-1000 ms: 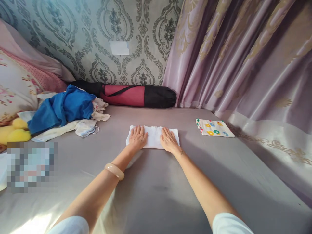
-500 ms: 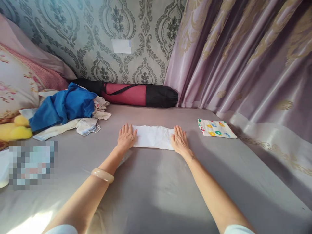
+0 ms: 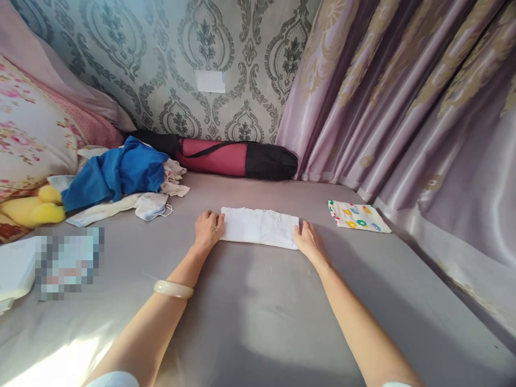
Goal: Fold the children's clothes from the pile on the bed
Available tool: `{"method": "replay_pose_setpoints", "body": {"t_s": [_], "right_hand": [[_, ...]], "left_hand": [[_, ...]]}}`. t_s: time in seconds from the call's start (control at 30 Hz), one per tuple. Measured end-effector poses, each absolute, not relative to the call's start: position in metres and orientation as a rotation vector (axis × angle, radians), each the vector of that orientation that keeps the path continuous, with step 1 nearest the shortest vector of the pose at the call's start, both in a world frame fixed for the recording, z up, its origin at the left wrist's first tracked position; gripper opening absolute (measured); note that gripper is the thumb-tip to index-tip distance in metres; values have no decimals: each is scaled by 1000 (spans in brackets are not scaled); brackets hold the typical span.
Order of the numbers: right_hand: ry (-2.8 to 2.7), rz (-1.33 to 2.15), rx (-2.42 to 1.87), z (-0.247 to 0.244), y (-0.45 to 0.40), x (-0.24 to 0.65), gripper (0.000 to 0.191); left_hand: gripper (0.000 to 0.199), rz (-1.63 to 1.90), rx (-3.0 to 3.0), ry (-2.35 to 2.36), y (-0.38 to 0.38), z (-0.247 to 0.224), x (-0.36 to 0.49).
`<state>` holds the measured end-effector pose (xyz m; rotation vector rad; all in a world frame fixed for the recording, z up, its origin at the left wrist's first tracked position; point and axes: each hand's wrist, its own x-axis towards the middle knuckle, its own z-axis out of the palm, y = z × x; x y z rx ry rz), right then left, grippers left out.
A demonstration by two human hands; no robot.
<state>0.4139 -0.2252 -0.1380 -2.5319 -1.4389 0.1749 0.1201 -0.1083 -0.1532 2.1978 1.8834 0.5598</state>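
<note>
A white folded cloth [image 3: 260, 227] lies as a flat, wide strip on the grey bed sheet [image 3: 266, 301], its far edge slightly ragged. At its left end my left hand [image 3: 208, 231] is closed, with bent fingers and the thumb at the edge of the cloth. My right hand [image 3: 310, 243] is closed at the opposite end, thumb against the cloth's edge and fingers curled. The undersides of the fingers are hidden on both hands. A pale bangle [image 3: 173, 288] sits on my left forearm.
To the right lies a folded cloth with colourful prints [image 3: 360, 217], near the curtain [image 3: 346, 107]. A red and black long bag [image 3: 217, 158] rests along the wall. Blue fabric [image 3: 121, 172], a yellow plush item [image 3: 34, 209] and a floral pillow [image 3: 32, 129] are on the left.
Both hands have gone from lying flat with stretched fingers on the cloth's ends to curled fingers at its edges. The right hand has shifted outward. The view has turned slightly left.
</note>
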Motion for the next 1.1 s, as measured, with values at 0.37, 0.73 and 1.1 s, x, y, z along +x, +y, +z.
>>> {"method": "replay_pose_setpoints", "body": {"t_s": [0.37,0.73,1.1], "right_hand": [[-1311,232,-2514,-129,-231,396,37],[-945,615,-2135,-117,-208,393,24],[-1087,554,-1728,-72,-171,328,28]], "left_hand": [[40,491,2005,1930,-117,-146,120],[47,839,2380,1472,-130,-144,126],[54,354,2511,1046,-141,-147,169]]}}
